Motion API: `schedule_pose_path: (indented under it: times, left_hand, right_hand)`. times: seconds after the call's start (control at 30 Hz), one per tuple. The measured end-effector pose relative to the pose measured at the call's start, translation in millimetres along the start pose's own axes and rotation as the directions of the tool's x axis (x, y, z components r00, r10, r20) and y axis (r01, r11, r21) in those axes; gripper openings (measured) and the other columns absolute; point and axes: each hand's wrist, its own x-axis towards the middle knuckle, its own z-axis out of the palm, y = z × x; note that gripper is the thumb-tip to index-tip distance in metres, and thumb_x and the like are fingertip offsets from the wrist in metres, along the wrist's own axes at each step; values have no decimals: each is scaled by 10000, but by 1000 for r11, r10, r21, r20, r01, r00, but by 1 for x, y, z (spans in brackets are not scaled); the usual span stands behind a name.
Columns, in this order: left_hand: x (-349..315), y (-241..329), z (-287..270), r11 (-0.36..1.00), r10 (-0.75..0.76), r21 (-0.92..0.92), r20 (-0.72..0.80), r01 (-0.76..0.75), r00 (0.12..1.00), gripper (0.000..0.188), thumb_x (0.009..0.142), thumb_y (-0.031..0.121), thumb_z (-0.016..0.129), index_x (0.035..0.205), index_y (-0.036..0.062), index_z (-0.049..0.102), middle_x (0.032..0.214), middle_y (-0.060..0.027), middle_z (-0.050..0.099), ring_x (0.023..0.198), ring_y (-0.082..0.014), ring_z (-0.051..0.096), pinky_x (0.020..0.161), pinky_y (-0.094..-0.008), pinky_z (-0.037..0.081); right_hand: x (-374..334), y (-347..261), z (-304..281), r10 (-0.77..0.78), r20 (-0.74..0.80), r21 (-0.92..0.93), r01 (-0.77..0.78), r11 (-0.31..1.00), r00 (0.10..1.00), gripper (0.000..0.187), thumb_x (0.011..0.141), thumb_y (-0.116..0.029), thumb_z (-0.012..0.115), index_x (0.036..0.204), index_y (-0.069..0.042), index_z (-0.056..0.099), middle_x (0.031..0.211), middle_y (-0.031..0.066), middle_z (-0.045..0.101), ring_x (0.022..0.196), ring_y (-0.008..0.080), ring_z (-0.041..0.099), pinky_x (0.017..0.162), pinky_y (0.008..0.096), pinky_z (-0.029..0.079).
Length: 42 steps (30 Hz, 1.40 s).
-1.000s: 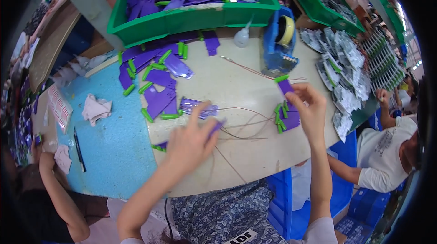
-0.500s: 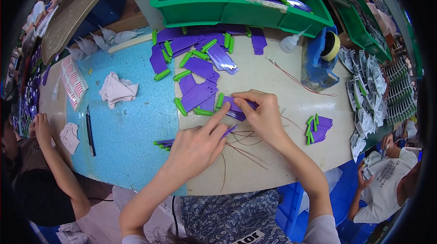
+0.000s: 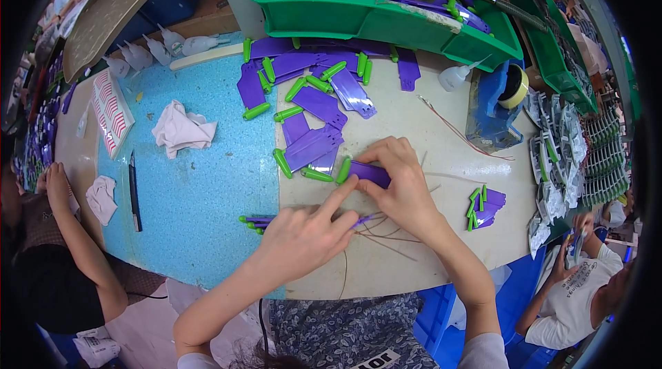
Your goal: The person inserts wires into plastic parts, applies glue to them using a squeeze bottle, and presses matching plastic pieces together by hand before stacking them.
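My right hand point(image 3: 401, 183) pinches a flat purple plastic blade point(image 3: 369, 173) with a green rounded tip point(image 3: 344, 170) at its left end. Just below it is my left hand point(image 3: 303, 238), its index finger stretched toward that green tip. The other left fingers are curled over a small stack of purple blades with green tips point(image 3: 256, 223), which sticks out on both sides of the palm. Thin brown wires point(image 3: 386, 237) trail from this stack under my right wrist. Beyond my hands lies a loose heap of similar purple blades point(image 3: 314, 148) with green tips.
A green bin point(image 3: 386, 21) of purple blades stands at the back, a hammer-like tool across it. At right are a dropper bottle point(image 3: 455, 78), a blue tape dispenser point(image 3: 493, 117) and a small blade pile point(image 3: 488, 207). A cloth point(image 3: 183, 128) and black cutter point(image 3: 134, 193) lie left. People sit on both sides.
The purple blade in my right hand now lies apart from the heap, its green tip nearer my left index finger. The whole view has shifted slightly.
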Motion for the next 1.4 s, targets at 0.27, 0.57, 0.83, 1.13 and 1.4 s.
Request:
schedule_pose_path:
  times: [0.27,0.57,0.83,1.13,1.4]
  left_hand:
    - [18,17,8,921,-50,-372,-413,-118,909,337,815,152,758,1091,5,635,1058,-132,632,797,-284,633,678,-378,510]
    - [-20,66,52,858,-200,-496,-559,-131,805,208,841,18,699,1033,-51,657,807,-141,657,658,-262,625,575,-353,498]
    - [-56,76,71,705,-455,-709,-481,-28,749,204,842,13,702,1043,-10,673,792,-125,677,636,-214,650,570,-327,511]
    - [-60,73,51,254,-373,-939,128,234,919,217,913,147,700,1052,-20,701,901,-120,714,780,-196,721,605,-288,552]
    - [-54,61,40,-275,-289,-852,514,444,808,274,958,220,663,1068,-29,694,946,-96,717,806,-162,715,604,-235,547]
  right_hand:
    - [-44,-29,-40,406,162,601,-416,683,900,301,741,62,782,916,-30,555,822,5,603,777,78,559,731,243,460]
    - [-106,-43,-33,449,129,464,-454,760,884,212,769,-8,789,941,36,674,915,100,701,849,147,655,763,282,514]
    - [-136,-44,-38,333,104,170,-346,923,937,234,764,-9,792,966,13,676,898,112,689,770,177,665,673,273,521]
    - [-127,-68,-62,199,-39,-23,-200,979,979,150,766,20,779,901,11,713,739,59,582,539,102,499,480,261,388]
    - [-133,-71,-64,-113,142,69,104,992,983,136,700,21,773,823,-14,729,648,44,491,559,169,490,460,311,375]
